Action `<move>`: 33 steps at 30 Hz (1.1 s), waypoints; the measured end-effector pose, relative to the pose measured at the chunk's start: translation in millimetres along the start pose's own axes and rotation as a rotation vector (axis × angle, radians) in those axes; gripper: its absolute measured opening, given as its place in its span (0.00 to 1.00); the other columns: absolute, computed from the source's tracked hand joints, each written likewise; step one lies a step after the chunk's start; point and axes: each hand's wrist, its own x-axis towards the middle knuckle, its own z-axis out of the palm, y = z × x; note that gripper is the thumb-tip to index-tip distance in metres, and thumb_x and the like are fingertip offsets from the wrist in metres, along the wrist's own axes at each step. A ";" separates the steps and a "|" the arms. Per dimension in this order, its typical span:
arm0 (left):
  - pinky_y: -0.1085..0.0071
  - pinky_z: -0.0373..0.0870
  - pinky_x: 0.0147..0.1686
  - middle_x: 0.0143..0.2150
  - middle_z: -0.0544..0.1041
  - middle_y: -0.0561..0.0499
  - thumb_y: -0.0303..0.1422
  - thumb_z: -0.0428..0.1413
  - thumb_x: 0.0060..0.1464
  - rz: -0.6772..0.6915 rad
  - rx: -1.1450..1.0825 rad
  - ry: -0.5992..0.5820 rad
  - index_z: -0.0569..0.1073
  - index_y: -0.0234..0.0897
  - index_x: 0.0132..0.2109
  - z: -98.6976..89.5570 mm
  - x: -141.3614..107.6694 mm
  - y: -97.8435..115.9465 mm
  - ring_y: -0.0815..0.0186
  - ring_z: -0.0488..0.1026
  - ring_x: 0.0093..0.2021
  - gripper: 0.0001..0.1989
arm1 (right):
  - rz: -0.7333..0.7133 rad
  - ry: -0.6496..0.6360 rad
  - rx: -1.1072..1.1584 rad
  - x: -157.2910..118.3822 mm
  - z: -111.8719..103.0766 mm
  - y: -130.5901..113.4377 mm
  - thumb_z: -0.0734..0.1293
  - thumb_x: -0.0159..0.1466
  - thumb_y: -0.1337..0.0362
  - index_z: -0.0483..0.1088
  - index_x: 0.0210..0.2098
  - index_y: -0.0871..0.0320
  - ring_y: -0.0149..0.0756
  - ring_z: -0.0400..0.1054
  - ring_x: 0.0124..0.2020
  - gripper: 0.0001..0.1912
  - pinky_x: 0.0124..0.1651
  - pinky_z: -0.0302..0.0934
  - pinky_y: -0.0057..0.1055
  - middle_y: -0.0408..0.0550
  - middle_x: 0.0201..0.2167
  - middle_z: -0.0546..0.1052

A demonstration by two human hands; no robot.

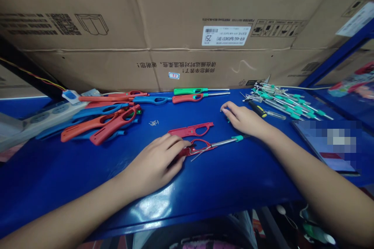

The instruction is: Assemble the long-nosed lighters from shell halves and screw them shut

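Red lighter (187, 151), open, with metal tube (224, 141): handle end inside the narrowed fingers of the left hand (159, 157). Red cover half (191, 129): just beyond the lighter. Right hand (242, 117): beyond the lighter's tube tip, fingers curled; whether holding anything, I cannot tell from here.

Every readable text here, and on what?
"AUX 奥克斯空调": big brown cardboard box, upside down, cut off.
"师傅您辛苦了!请在搬运时对我温柔些,谢谢您!": same box, upside down.
"KFR-46G/BpR3AES1 (B1)", "25": white rectangular paper label.
"32", second digit uncertain: small blue-edged white tag.
Unreadable: fine print on box and label; right-hand white label.
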 end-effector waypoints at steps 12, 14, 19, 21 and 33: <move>0.58 0.71 0.51 0.52 0.75 0.46 0.31 0.50 0.67 0.000 -0.001 0.003 0.68 0.40 0.58 0.4 2.2 -0.2 0.58 0.71 0.51 0.14 | 0.077 -0.032 -0.073 -3.6 -21.8 3.3 0.55 0.71 0.45 0.68 0.45 0.54 0.39 0.69 0.29 0.22 0.29 0.54 0.32 0.47 0.29 0.76; 0.57 0.71 0.51 0.52 0.75 0.46 0.32 0.51 0.67 -0.002 0.002 0.012 0.69 0.40 0.58 0.2 2.0 0.1 0.58 0.71 0.51 0.14 | -0.091 -0.080 0.017 -4.8 -24.4 11.1 0.61 0.68 0.47 0.70 0.43 0.55 0.37 0.68 0.31 0.19 0.33 0.58 0.32 0.48 0.34 0.76; 0.57 0.71 0.52 0.52 0.75 0.46 0.33 0.51 0.68 0.002 -0.016 0.010 0.69 0.40 0.58 1.7 0.9 -2.5 0.58 0.71 0.51 0.14 | -0.301 -0.094 0.106 -3.5 -16.5 14.9 0.66 0.65 0.54 0.72 0.37 0.58 0.34 0.66 0.31 0.13 0.35 0.61 0.31 0.49 0.35 0.74; 0.57 0.71 0.52 0.53 0.75 0.46 0.33 0.51 0.68 -0.006 -0.038 0.003 0.69 0.40 0.58 2.2 0.5 -3.4 0.58 0.71 0.51 0.14 | -0.308 -0.074 0.149 -4.2 -15.2 9.0 0.65 0.66 0.55 0.71 0.34 0.58 0.32 0.66 0.29 0.12 0.34 0.60 0.30 0.47 0.31 0.74; 0.56 0.69 0.55 0.53 0.72 0.46 0.30 0.51 0.68 -0.101 -0.136 0.007 0.70 0.39 0.56 6.3 -0.8 2.2 0.59 0.68 0.52 0.12 | -0.506 -0.213 0.336 -28.1 5.7 -49.5 0.65 0.70 0.65 0.74 0.40 0.56 0.34 0.70 0.41 0.06 0.45 0.62 0.31 0.47 0.41 0.76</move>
